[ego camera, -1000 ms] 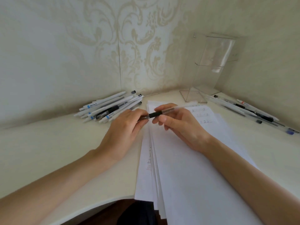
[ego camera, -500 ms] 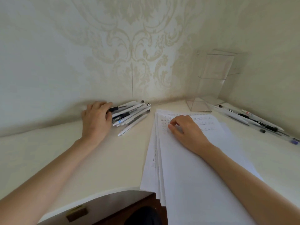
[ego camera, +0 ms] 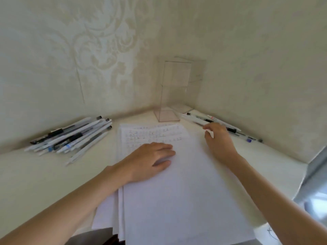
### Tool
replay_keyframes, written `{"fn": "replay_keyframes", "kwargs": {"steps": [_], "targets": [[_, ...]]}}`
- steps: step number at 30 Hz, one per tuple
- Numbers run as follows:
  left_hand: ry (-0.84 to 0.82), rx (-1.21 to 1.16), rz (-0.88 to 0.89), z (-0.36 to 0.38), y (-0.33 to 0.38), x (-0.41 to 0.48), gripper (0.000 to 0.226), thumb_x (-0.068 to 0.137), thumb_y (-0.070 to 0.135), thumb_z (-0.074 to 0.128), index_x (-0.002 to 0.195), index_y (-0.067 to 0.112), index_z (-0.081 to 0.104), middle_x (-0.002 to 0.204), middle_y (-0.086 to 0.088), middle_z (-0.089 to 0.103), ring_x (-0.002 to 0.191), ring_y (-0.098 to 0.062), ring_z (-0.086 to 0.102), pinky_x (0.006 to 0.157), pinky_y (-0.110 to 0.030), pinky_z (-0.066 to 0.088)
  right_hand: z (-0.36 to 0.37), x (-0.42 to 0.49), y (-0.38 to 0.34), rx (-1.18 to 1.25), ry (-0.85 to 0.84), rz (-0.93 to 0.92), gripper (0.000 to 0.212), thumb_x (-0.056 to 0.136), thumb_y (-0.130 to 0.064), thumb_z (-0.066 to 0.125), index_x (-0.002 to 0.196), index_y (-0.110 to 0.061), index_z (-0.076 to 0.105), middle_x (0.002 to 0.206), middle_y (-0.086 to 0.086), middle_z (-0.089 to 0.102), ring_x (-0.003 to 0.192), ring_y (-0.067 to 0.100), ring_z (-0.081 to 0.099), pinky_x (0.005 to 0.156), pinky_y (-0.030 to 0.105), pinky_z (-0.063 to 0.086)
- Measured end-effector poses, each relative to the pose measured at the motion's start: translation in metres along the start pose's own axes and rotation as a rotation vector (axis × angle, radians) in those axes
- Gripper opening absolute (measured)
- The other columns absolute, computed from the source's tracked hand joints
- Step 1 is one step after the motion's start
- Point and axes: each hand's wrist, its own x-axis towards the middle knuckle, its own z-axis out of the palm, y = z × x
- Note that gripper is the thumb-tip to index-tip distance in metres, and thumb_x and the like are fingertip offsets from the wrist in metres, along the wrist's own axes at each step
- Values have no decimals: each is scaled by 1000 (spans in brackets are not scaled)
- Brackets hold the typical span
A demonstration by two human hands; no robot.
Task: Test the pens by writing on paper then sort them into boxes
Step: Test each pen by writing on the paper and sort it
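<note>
Two groups of pens are seen on the worktop [ego camera: 44, 177]: a large pile of pens [ego camera: 70, 137] near the back-left edge and a short row of pens [ego camera: 233, 130] along the back-right edge, just beside the wall. Between them, in the back corner, a tall clear box [ego camera: 169, 96] is stood, with nothing seen inside. The stack of paper [ego camera: 177, 200] is laid down the middle, from the front edge toward that corner, and its top sheet is marked with small scribbles at the far end.

The left hand [ego camera: 150, 160] is laid flat on that sheet, fingers straight, nothing gripped. The right hand [ego camera: 219, 140] is held at the row, fingers loosely spread and empty; whether a pen is touched cannot be told.

The step in hand is judged to be the picking of a pen. It is best done if a single barrel is pinched near its middle, so that neighbours are not rolled away, and if the paper is pinned by the left hand and a blank patch below the scribbles is chosen for the test.
</note>
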Motion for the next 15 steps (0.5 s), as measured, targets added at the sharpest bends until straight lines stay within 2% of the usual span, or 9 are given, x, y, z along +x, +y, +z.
{"fn": "replay_keyframes", "kwargs": {"steps": [2,4,7,9,12,14,15], "targets": [[-17,-28,-5,4,-1,0,56,87,59,24,135,36,42,144,18,34,130,1,25,105,-16,14,-1,6,17,-68,42,81,28,91,-5,49,118,-4,60,126,16,56,122,32,43,98,29,29],[-7,-48,-1,4,-2,-1,58,85,61,22,135,37,42,143,21,33,126,9,21,105,-14,11,2,14,24,-190,40,162,33,94,-16,49,125,-7,55,131,17,52,123,33,41,102,35,29],[10,-74,13,3,-2,-2,67,79,63,16,133,35,46,141,22,36,124,11,22,104,-11,12,5,20,29,-343,-2,214,38,94,-29,48,127,-11,50,134,15,47,125,34,37,103,39,30],[57,-79,36,4,-1,-1,65,80,60,19,130,32,51,138,20,41,124,7,28,102,-10,14,5,20,34,-338,18,241,32,93,-25,49,121,-9,54,129,17,49,124,35,38,102,40,31],[130,-96,49,3,0,-1,56,84,52,26,118,24,62,125,16,53,114,3,40,96,-5,21,6,19,37,-349,24,237,24,94,-20,47,108,-7,61,119,18,57,117,36,42,95,39,34],[231,-80,45,4,-1,0,47,86,44,32,108,21,66,113,14,59,103,-2,50,90,-15,35,5,17,32,-248,104,181,19,94,-19,48,102,-7,60,107,16,62,107,35,50,86,38,37],[294,-82,18,3,-3,0,43,87,42,34,106,20,66,109,14,59,100,-4,54,87,-20,40,2,14,26,-109,155,163,14,95,-18,48,99,-8,58,99,13,64,98,31,54,78,36,39]]}}
